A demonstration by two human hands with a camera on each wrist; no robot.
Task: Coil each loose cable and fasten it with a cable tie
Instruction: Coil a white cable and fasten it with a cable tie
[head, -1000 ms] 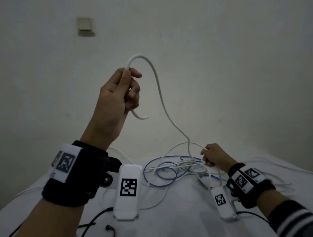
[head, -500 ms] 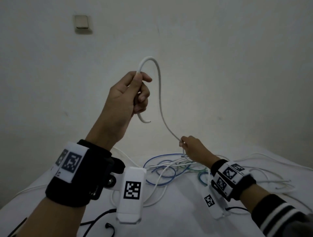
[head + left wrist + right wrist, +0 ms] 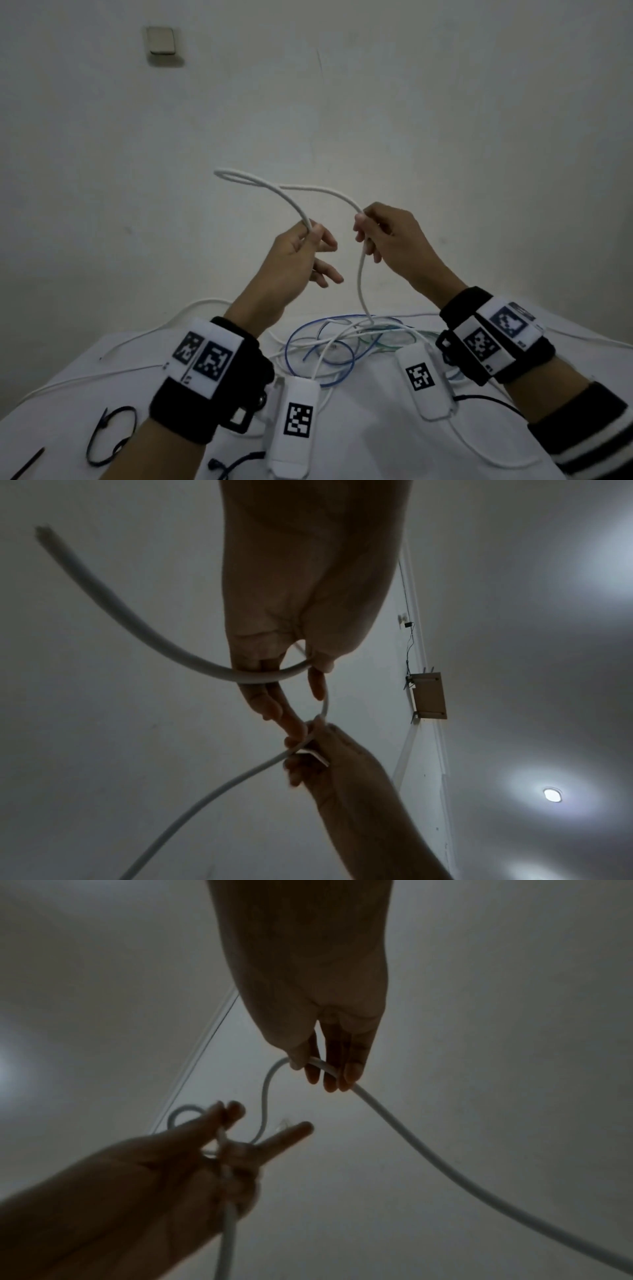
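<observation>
Slipping is the main risk, in my judgement: the white cable [image 3: 359, 274] is held only by light pinches, and its springy loop at the upper middle of the head view could flick open if either pinch eases. A 2nd risk is the tail, which drops from the right hand [image 3: 390, 240] into the tangle of blue and white cables [image 3: 329, 346] at the lower middle of the frame; pulling more length up could drag that tangle along or snag in it.

On the left hand [image 3: 294, 260], the thumb and forefinger pinch the cable, while the other fingers [image 3: 329, 274] stand spread and free, touching nothing that I can make out. The left wrist view shows the cable curving across those fingers.

On the right hand, the thumb and curled fingers [image 3: 342, 1069] are closed round the cable, seen clearly in the right wrist view, where the cable runs out of the grip toward the lower right of the frame.

Between the 2 hands the cable rises, crosses itself once and forms 1 narrow loop, so coiling looks barely begun. Black cable ties [image 3: 109, 435] lie on the white table [image 3: 376, 445] at the lower left of the head view, untouched and well apart from both hands.
</observation>
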